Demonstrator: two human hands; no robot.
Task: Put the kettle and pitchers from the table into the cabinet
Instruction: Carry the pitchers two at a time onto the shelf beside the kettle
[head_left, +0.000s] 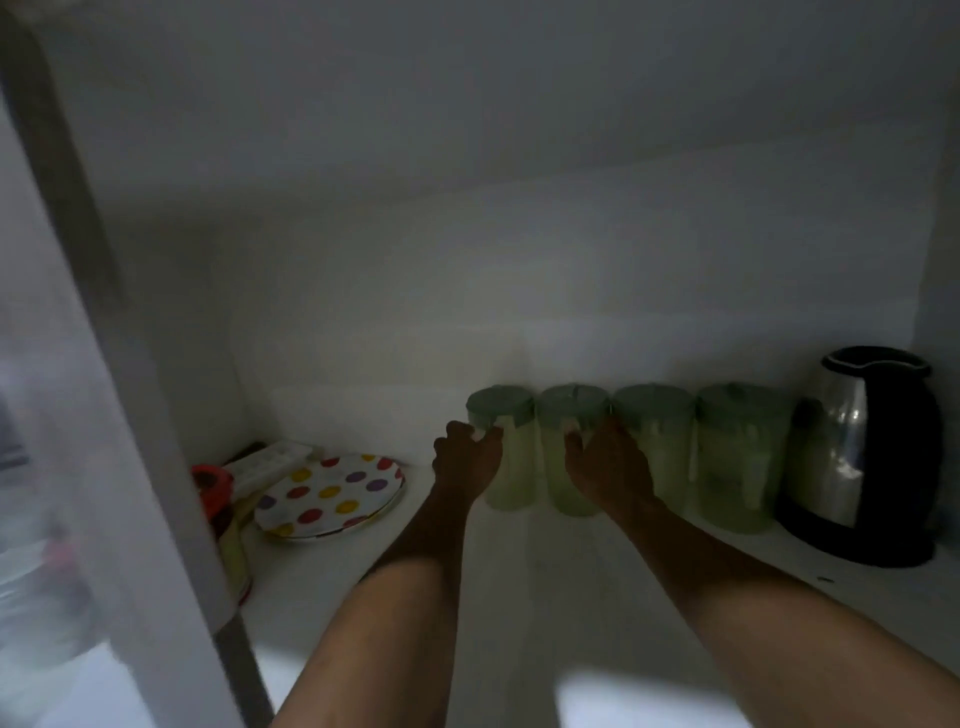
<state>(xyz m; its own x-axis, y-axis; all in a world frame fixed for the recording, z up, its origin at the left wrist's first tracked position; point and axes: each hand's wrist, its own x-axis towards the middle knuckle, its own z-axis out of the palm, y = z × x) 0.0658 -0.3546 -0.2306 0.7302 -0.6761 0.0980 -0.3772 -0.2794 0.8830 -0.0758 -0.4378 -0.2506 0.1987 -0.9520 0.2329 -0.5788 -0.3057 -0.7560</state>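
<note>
Head view: we set pitchers at the shelf's back edge.
Our left hand (470, 460) holds the end pitcher (503, 447), our right hand (608, 467) its neighbour (571, 449); a hard push could tip the row.

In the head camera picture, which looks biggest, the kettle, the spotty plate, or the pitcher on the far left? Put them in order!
1. Kettle, it looks biggest and tallest.
2. Spotty plate, wide but lying nearly flat.
3. Far-left pitcher, partly hidden by the left hand.
The plate and pitcher look close, so that order is unsure.
</note>
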